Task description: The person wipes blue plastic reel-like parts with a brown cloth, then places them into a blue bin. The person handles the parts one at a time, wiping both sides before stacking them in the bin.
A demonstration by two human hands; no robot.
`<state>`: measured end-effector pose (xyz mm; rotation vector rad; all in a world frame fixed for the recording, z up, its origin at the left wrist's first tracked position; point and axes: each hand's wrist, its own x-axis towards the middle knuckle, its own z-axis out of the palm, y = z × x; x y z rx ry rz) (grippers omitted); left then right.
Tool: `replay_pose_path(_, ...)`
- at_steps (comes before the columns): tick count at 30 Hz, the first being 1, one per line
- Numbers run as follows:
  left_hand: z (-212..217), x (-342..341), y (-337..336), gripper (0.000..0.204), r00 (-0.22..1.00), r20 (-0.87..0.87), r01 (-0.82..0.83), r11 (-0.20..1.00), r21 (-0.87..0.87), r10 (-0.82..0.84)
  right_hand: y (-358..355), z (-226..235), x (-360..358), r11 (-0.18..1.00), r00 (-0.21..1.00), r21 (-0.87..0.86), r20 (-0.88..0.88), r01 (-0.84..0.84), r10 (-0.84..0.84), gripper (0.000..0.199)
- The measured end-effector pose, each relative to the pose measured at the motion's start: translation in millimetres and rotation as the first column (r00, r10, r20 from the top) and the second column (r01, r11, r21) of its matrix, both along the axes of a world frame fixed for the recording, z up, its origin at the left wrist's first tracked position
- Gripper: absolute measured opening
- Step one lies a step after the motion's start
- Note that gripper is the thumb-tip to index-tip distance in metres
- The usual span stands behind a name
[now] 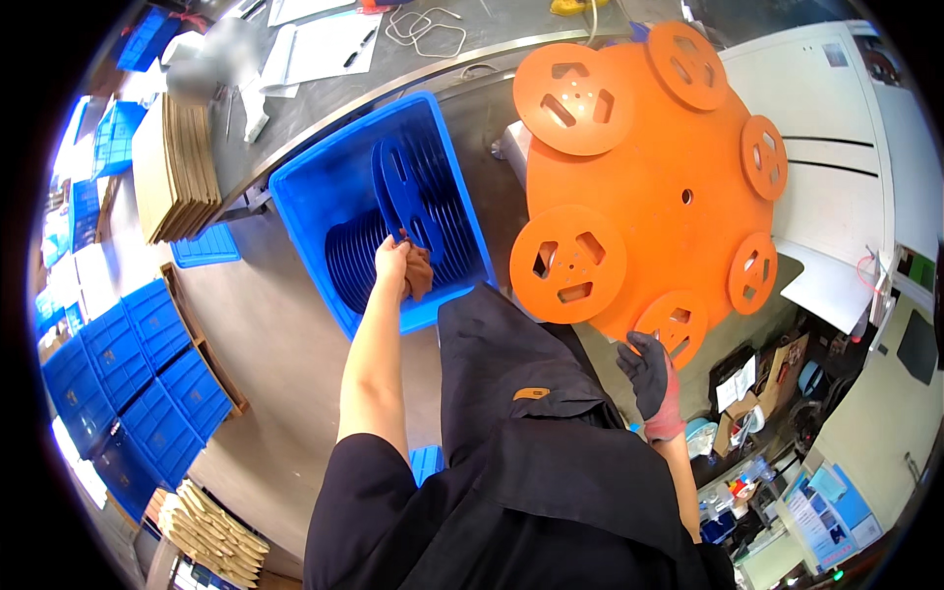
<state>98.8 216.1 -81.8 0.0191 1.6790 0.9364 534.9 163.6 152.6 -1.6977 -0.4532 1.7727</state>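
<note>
My left hand (pixel 393 262) reaches into a blue plastic bin (pixel 313 177), its fingers closed at the lower edge of a blue slotted reel (pixel 399 192). That reel stands up out of tightly packed rows of dark blue reels (pixel 352 258). A crumpled brown cloth-like piece (pixel 419 274) shows against the same hand; whether it is gripped or worn is unclear. My right hand (pixel 651 382), in a grey and red glove, is open with bent fingers beside a small orange slotted disc (pixel 675 328) on the rim of a large orange turntable (pixel 649 187).
More orange slotted discs (pixel 568 264) ring the turntable. A metal-edged workbench (pixel 492 28) with papers and a cable runs behind the bin. Flat cardboard (pixel 177 167) and stacked blue crates (pixel 147 364) stand left. A white cabinet (pixel 816 128) is right.
</note>
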Motion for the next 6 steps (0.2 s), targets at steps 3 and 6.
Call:
replay_pose_path(3, 10, 4, 8, 0.024, 0.999, 0.029, 0.04, 0.997, -0.065, -0.039, -13, 0, -3, 0.999, 1.0, 0.047, 0.001, 0.025, -0.025, 0.038)
replay_pose_path(6, 5, -1, 8, 0.034, 0.997, 0.0, 0.083, 0.995, -0.059, -0.083, -35, 5, -14, 0.994, 0.999, 0.104, 0.014, 0.028, -0.03, 0.041)
